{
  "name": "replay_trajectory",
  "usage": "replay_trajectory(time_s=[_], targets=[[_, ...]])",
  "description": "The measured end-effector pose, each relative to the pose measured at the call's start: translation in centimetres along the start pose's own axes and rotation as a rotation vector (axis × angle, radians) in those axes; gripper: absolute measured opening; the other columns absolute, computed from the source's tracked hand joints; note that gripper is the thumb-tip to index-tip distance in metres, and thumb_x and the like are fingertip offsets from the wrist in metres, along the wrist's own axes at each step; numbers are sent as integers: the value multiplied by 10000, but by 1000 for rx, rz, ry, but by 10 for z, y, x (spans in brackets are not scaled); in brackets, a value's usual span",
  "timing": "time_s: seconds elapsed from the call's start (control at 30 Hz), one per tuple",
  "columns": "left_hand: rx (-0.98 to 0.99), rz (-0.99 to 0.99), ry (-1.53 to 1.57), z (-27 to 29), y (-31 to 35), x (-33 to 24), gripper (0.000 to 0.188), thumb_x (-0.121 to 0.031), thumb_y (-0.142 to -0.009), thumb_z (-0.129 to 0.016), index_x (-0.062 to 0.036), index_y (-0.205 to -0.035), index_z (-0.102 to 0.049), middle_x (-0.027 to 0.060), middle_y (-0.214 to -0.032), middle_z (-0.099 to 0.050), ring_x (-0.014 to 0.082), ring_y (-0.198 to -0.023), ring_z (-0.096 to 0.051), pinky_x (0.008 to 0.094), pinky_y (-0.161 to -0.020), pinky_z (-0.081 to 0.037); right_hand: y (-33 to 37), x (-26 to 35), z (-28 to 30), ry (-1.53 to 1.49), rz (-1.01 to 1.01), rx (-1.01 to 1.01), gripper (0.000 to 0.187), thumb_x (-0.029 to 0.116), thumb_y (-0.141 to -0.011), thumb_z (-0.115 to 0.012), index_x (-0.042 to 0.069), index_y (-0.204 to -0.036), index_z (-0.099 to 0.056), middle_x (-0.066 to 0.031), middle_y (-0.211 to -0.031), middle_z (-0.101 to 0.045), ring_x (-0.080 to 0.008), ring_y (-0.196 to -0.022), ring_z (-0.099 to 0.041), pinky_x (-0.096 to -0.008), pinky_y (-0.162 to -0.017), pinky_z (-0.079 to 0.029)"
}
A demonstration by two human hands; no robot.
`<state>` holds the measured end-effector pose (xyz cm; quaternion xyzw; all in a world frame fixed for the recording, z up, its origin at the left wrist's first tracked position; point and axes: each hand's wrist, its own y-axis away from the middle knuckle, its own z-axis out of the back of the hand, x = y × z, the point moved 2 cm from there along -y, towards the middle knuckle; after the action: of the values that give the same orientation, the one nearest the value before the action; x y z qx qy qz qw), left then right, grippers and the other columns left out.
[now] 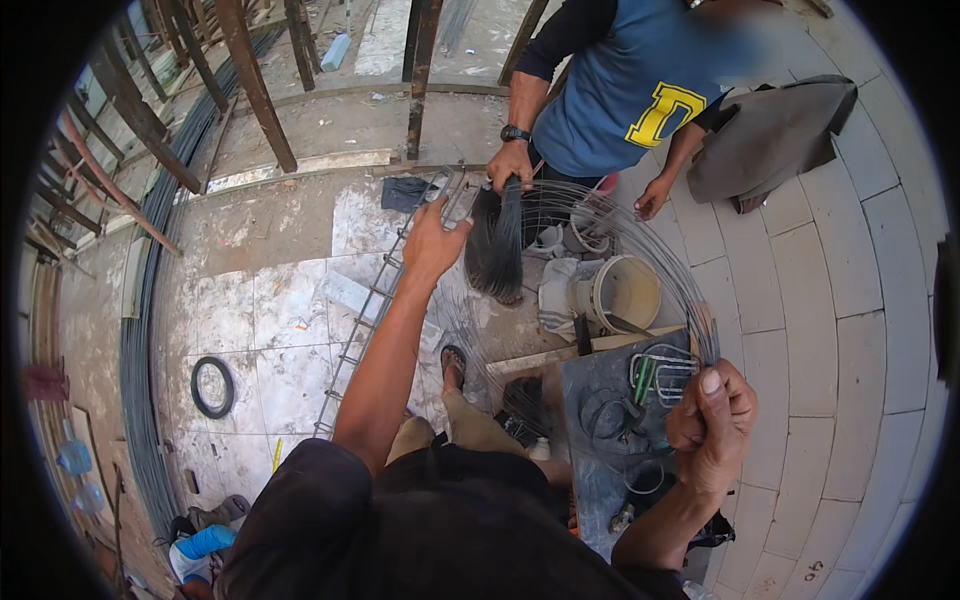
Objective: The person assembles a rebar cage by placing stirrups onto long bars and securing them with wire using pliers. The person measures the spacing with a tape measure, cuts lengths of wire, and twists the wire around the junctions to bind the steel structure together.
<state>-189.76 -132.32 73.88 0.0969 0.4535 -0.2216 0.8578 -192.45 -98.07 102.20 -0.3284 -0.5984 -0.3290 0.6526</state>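
My right hand [715,420] is closed on one end of a curved bundle of thin steel wire [655,240]. The wire arcs forward and left to a co-worker's hand [512,165], which grips a dark bunch of wire strands [495,245] hanging down. My left arm is stretched forward; its hand [435,245] has thumb and fingers apart, with nothing visible between them. Beside and behind this hand runs a narrow rebar cage [362,335]; whether they touch I cannot tell.
A dirty white bucket [630,290] stands beyond a dark board [590,450] carrying green-handled pliers [641,380] and bent wire. A black ring [212,388] lies on the tiles at left. Long rebar rods [140,370] run along the left, near upright posts [250,80]. A co-worker [620,100] stands opposite.
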Motion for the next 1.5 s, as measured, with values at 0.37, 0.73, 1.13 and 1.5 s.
replay_trajectory(time_s=[0.37,0.73,1.13,1.5], targets=[[-207,0,89,357,233,-70,429,-374,-972,-693,26,-1110,-759,143,-953,-776,172,-861,-707,310,-804,-541,65,-66,-173,-45,183,412,325,136,-1022,-646,40,-731,-538,79,-679,-448,-17,-656,-357,-219,-558,-276],[-732,137,1505,356,420,13,472,-229,-1068,-556,12,-1466,-480,32,-1075,-643,120,-925,-649,257,-811,-557,245,-125,-268,-38,575,1155,231,96,-981,-661,20,-777,-581,-66,-566,-470,-91,-515,-391,-306,-476,-361],[-1302,217,1154,332,698,20,323,-213,-1065,-568,-28,-1321,-640,-33,-880,-568,20,-632,-438,183,-515,-324,434,-137,-240,-19,-119,2163,658,519,-1055,-506,-29,-1420,-531,-119,-1233,-661,-200,-1175,-614,-391,-1042,-474],[-1648,298,945,303,965,16,322,-221,-1058,-581,-32,-1312,-637,-25,-877,-604,24,-626,-445,188,-528,-336,716,-109,-223,165,-372,2361,392,271,-1038,-611,-41,-1273,-623,-126,-1006,-720,-155,-872,-673,-301,-775,-570]])
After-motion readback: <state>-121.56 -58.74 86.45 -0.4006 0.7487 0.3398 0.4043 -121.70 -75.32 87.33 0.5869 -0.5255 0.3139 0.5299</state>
